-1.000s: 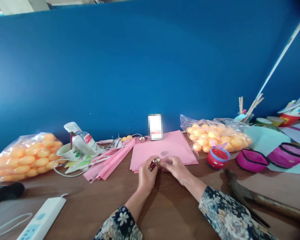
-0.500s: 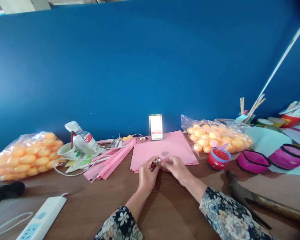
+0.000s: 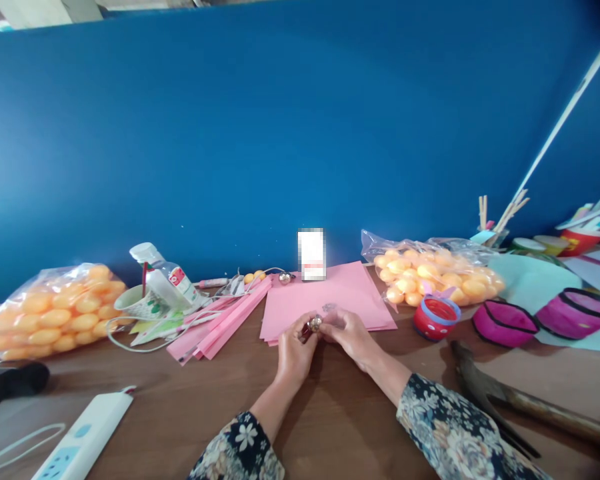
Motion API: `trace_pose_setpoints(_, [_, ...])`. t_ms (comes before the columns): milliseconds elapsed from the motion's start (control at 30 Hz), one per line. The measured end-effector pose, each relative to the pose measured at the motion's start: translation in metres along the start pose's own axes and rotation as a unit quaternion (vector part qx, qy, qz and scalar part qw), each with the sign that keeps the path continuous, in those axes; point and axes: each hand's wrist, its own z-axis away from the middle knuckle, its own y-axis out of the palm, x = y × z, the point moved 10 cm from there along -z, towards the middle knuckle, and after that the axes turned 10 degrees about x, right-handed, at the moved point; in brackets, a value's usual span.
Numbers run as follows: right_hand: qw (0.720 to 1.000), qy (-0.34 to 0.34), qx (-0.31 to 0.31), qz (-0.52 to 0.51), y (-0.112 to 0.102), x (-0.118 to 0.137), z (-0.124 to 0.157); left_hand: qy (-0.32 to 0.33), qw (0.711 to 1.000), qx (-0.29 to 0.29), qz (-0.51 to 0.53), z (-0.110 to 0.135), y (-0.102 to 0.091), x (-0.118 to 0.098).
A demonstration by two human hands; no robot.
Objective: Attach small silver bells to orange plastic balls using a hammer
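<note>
A small shiny metal ball (image 3: 315,324) sits between my two hands, over the near edge of a pink paper stack (image 3: 325,283). My left hand (image 3: 296,343) is closed, its thumb and fingers around the ball's left side. From the right, my right hand (image 3: 349,335) pinches at the same ball, fingertips closed against it. Whatever detail lies under the fingertips is hidden. Just beyond my right fingers, a few small metal bits (image 3: 329,307) lie on the paper. Another shiny ball (image 3: 285,277) rests at the stack's far left corner.
Bags of orange balls lie left (image 3: 55,317) and right (image 3: 435,273). Pink strips (image 3: 220,327) and a tilted bottle (image 3: 173,277) are left. A red cup (image 3: 436,317), magenta pouches (image 3: 505,323) and a hammer-like tool (image 3: 525,399) are right. A power strip (image 3: 87,433) lies near left.
My right hand and forearm have shifted very slightly left. Both hands keep their hold on the shiny ball, which stays in nearly the same place.
</note>
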Motion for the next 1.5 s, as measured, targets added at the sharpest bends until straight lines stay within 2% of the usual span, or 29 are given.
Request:
trace_pose_setpoints(133, [1.0, -0.022, -0.004, -0.017, 0.001, 0.002, -0.001, -0.023, 0.998, -0.003, 0.061, -0.002, 0.0, 0.005])
trace_pose_setpoints(267, [0.998, -0.065, 0.013, -0.007, 0.004, 0.006, -0.001, -0.024, 0.997, -0.009, 0.067, 0.0, 0.0, -0.001])
trace_pose_setpoints(567, [0.977, -0.133, -0.01, 0.165, 0.006, 0.023, 0.009, -0.025, 0.998, -0.008, 0.054, -0.001, -0.002, 0.002])
trace_pose_setpoints(800, [0.939, -0.19, -0.016, 0.286, 0.013, 0.038, 0.016, -0.045, 0.993, -0.01, 0.108, 0.0, 0.0, 0.002])
trace_pose_setpoints(1033, [0.937, -0.183, 0.0, 0.298, 0.014, 0.035, 0.014, -0.044, 0.991, -0.017, 0.124, 0.001, -0.002, 0.0])
trace_pose_setpoints(1200, [0.956, -0.136, 0.012, 0.26, 0.012, 0.029, 0.012, -0.049, 0.994, -0.018, 0.101, 0.0, -0.002, -0.004])
trace_pose_setpoints(1300, [0.961, -0.147, 0.014, 0.233, 0.013, 0.031, 0.014, -0.057, 0.993, -0.025, 0.104, 0.002, -0.002, -0.002])
trace_pose_setpoints(1500, [0.953, -0.179, -0.005, 0.243, 0.012, 0.035, 0.017, -0.038, 0.994, -0.036, 0.097, 0.002, -0.007, 0.002])
